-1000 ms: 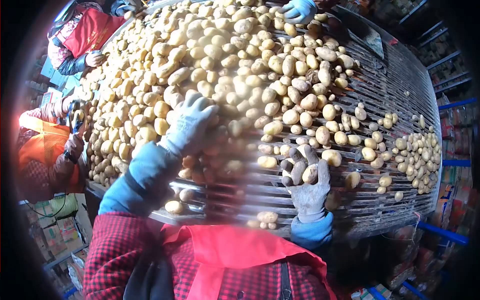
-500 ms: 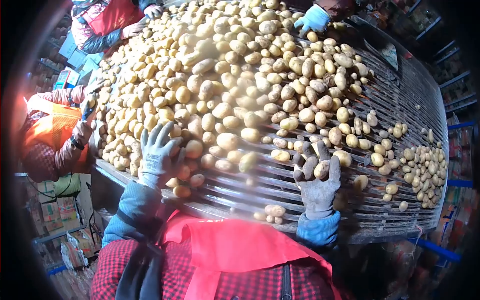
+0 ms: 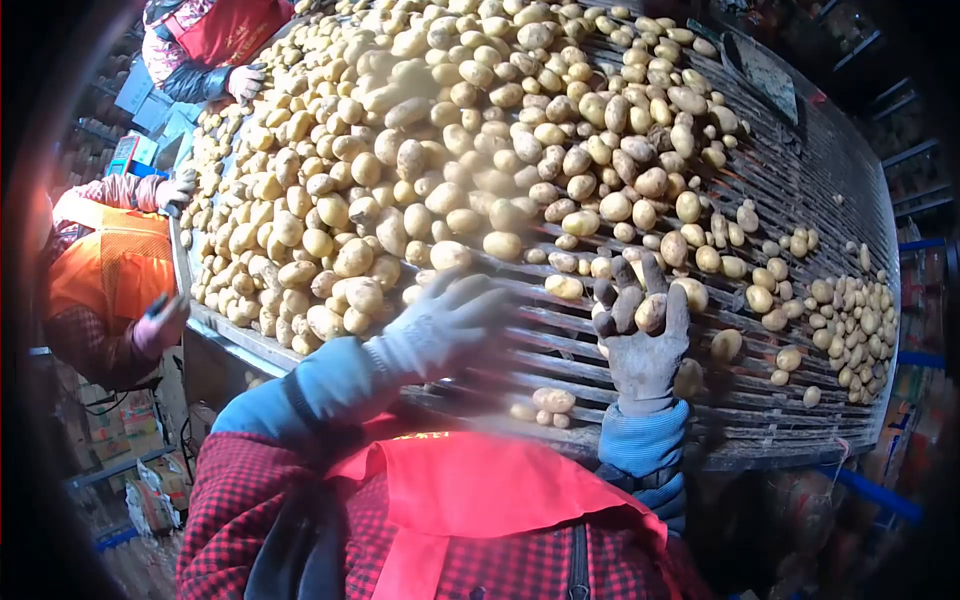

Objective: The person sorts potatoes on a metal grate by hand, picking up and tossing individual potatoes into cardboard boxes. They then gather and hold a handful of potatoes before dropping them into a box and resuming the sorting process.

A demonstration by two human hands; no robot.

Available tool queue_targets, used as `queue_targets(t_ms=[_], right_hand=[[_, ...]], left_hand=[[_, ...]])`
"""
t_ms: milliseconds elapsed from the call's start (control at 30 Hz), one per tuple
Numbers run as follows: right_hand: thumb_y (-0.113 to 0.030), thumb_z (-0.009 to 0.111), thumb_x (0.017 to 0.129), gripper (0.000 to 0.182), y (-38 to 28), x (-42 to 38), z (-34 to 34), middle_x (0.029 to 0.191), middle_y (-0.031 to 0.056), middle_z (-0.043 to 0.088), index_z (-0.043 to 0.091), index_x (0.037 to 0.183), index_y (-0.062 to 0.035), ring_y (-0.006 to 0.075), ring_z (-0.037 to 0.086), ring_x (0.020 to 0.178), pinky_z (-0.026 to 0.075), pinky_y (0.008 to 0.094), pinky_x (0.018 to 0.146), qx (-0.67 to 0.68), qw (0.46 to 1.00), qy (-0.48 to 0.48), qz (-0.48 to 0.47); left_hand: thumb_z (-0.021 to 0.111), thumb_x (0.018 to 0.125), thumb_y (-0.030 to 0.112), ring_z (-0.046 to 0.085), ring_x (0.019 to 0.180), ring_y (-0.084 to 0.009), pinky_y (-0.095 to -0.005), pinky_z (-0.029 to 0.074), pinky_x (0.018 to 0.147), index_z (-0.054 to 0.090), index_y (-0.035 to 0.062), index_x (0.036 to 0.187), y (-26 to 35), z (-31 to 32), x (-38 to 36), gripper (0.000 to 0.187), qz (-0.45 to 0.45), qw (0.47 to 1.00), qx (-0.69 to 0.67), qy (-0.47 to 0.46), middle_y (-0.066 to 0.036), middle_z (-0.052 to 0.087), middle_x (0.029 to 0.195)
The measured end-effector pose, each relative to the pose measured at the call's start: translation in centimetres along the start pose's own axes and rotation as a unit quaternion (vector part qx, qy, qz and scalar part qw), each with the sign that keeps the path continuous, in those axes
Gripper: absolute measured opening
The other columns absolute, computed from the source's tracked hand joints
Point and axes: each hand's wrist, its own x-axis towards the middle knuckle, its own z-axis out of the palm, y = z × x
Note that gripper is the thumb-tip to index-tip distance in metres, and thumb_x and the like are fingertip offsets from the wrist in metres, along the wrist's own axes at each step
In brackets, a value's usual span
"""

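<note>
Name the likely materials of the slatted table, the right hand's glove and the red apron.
Slatted table: probably metal, worn; its thin, straight bars catch bright streaks, though grime leaves this open.
Right hand's glove: seemingly matt grey fabric; the fingers look darker, from dirt or coating.
Red apron: apparently smooth cloth, maybe synthetic; it drapes in soft folds.

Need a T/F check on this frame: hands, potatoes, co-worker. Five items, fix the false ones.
1. The right hand shows a potato among its fingers. True.
2. The left hand is bare. False: it wears a glove.
3. The left hand looks blurred. True.
4. The cluster of small potatoes lies at the slatted table's left end. False: right end.
5. The co-worker in orange is at the picture's right. False: left.
</note>
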Motion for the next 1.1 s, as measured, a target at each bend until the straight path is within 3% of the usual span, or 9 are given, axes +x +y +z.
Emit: queue_targets(t_ms=[167, 233, 433, 567, 733, 833, 900, 967, 1100], right_hand=[[-0.056, 0.051, 0.1, 0.057, -0.1, -0.1, 0.4, 0.14, 0.0064, 0.057, 0.054, 0.144, -0.0198, 0.0287, 0.06, 0.115, 0.048, 0.0351, 0.079, -0.02, 0.999, 0.033, 0.005], [-0.056, 0.046, 0.102, 0.057, -0.2, -0.2, 0.7, 0.139, 0.0108, 0.058, 0.051, 0.145, -0.0183, 0.0295, 0.061, 0.114, 0.053, 0.0396, 0.079, -0.01, 0.999, 0.037, 0.006], [-0.058, 0.047, 0.101, 0.057, 0.0, -0.1, 0.8, 0.137, 0.0074, 0.059, 0.053, 0.143, -0.0196, 0.0263, 0.059, 0.114, 0.052, 0.038, 0.082, -0.032, 0.998, 0.053, 0.004], [-0.058, 0.048, 0.101, 0.058, 0.0, 0.0, 0.7, 0.139, 0.0077, 0.058, 0.053, 0.144, -0.0188, 0.0262, 0.059, 0.115, 0.05, 0.0367, 0.083, -0.035, 0.999, 0.041, 0.005], [-0.057, 0.049, 0.101, 0.06, -0.1, -0.1, 0.5, 0.14, 0.0074, 0.057, 0.051, 0.146, -0.0178, 0.0268, 0.059, 0.116, 0.051, 0.0358, 0.082, -0.04, 0.999, 0.035, 0.005], [-0.057, 0.048, 0.102, 0.061, 0.0, -0.1, 0.4, 0.139, 0.0097, 0.058, 0.049, 0.147, -0.0156, 0.0277, 0.061, 0.113, 0.053, 0.0364, 0.078, -0.041, 0.999, 0.013, 0.002], [-0.056, 0.047, 0.103, 0.06, -0.1, 0.2, -0.5, 0.139, 0.011, 0.058, 0.049, 0.148, -0.0155, 0.0286, 0.062, 0.113, 0.056, 0.037, 0.076, -0.031, 0.999, -0.024, 0.009], [-0.055, 0.047, 0.103, 0.06, 0.0, 0.2, -0.3, 0.139, 0.0124, 0.058, 0.048, 0.148, -0.0156, 0.0294, 0.064, 0.112, 0.058, 0.0375, 0.075, -0.033, 0.999, -0.029, 0.013], [-0.055, 0.046, 0.104, 0.059, 0.1, -0.1, -0.2, 0.139, 0.0146, 0.059, 0.049, 0.148, -0.0152, 0.0302, 0.065, 0.112, 0.061, 0.0394, 0.075, -0.026, 0.999, -0.036, 0.02]], left_hand=[[0.076, 0.081, 0.029, 0.054, 0.125, -0.0331, -0.0606, 0.037, 0.105, 0.068, 0.0156, 0.113, 0.9, -2.7, -6.3, 0.036, -0.041, 0.999, -0.017, -0.014, -0.01, 0.06, 0.126], [0.079, 0.076, 0.026, 0.055, 0.126, -0.0328, -0.0617, 0.035, 0.109, 0.066, 0.0168, 0.114, 1.5, -3.2, -7.5, 0.041, -0.097, 0.995, -0.035, 0.01, -0.009, 0.06, 0.127], [0.08, 0.073, 0.025, 0.052, 0.13, -0.0347, -0.0663, 0.03, 0.112, 0.066, 0.0225, 0.119, 2.0, -5.3, -10.8, 0.048, -0.187, 0.981, 0.056, 0.011, -0.009, 0.06, 0.136], [0.077, 0.075, 0.021, 0.052, 0.131, -0.0375, -0.0655, 0.032, 0.111, 0.071, 0.0222, 0.11, 1.1, -6.1, -13.1, 0.036, -0.254, 0.959, 0.121, 0.033, -0.01, 0.061, 0.134], [0.074, 0.081, 0.016, 0.055, 0.126, -0.039, -0.0601, 0.035, 0.109, 0.071, 0.0165, 0.107, -0.2, -7.5, -14.1, 0.026, -0.273, 0.952, 0.11, 0.081, -0.012, 0.063, 0.129], [0.071, 0.084, 0.012, 0.064, 0.112, -0.0366, -0.0512, 0.046, 0.101, 0.07, 0.0111, 0.11, -2.2, -8.7, -13.4, 0.026, -0.283, 0.943, 0.102, 0.143, -0.015, 0.067, 0.119], [0.072, 0.084, 0.011, 0.065, 0.105, -0.034, -0.044, 0.052, 0.088, 0.065, 0.0089, 0.124, -4.2, -9.2, -10.6, 0.04, -0.275, 0.933, 0.13, 0.194, -0.015, 0.068, 0.117], [0.069, 0.086, 0.016, 0.064, 0.102, -0.036, -0.0465, 0.051, 0.086, 0.058, 0.0126, 0.136, -6.7, -9.7, -7.5, 0.051, -0.284, 0.941, 0.096, 0.159, -0.013, 0.065, 0.12], [0.065, 0.082, 0.018, 0.063, 0.108, -0.0353, -0.0463, 0.05, 0.092, 0.061, 0.0166, 0.132, -11.8, -7.3, -3.7, 0.05, -0.355, 0.93, 0.097, -0.006, -0.014, 0.063, 0.117]])
